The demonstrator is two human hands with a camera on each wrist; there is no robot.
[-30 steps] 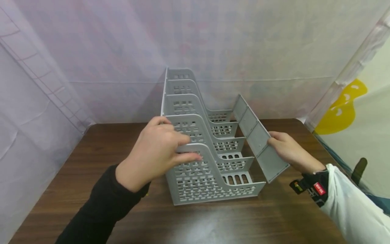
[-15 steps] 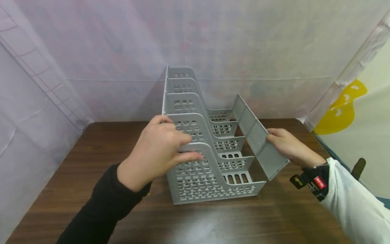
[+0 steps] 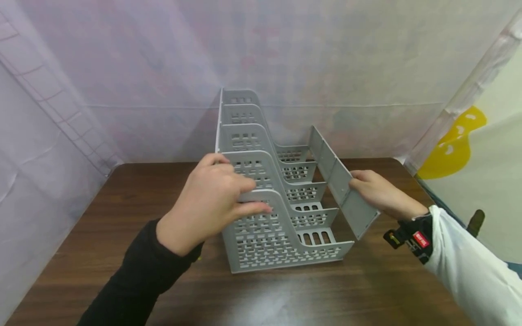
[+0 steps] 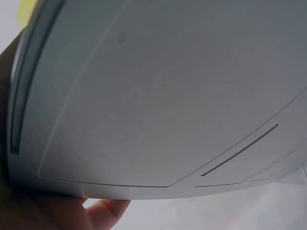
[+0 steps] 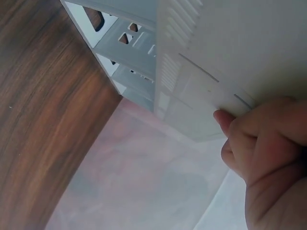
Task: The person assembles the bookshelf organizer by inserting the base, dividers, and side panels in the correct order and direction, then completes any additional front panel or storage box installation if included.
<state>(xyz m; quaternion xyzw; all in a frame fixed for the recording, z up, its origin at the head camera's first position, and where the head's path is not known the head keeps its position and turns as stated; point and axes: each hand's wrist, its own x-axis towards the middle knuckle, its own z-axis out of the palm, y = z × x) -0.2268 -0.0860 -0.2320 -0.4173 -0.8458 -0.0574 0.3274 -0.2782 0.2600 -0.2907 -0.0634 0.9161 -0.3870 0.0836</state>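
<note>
A grey plastic file organizer (image 3: 234, 256) with perforated dividers stands upright on the table. My left hand (image 3: 212, 203) grips its tall back edge near the close end, thumb over the nearest divider. In the left wrist view, the smooth back panel (image 4: 168, 96) fills most of the frame, with fingers (image 4: 108, 213) at its edge. My right hand (image 3: 379, 194) pinches a flat grey panel (image 3: 340, 188), which stands slanted along the low front ends of the dividers. In the right wrist view, this panel (image 5: 206, 52) is right beside the compartments; some fingertips are hidden behind it.
The brown wood-grain table (image 3: 277, 299) extends around the organizer. A pale curtain (image 3: 346, 59) hangs behind the table's far edge. A yellow shape (image 3: 452, 149) shows on the right-hand wall covering.
My right hand and the front panel have shifted slightly left, and the panel stands a little closer to the divider ends. The left hand keeps its grip with the organizer nearly still.
</note>
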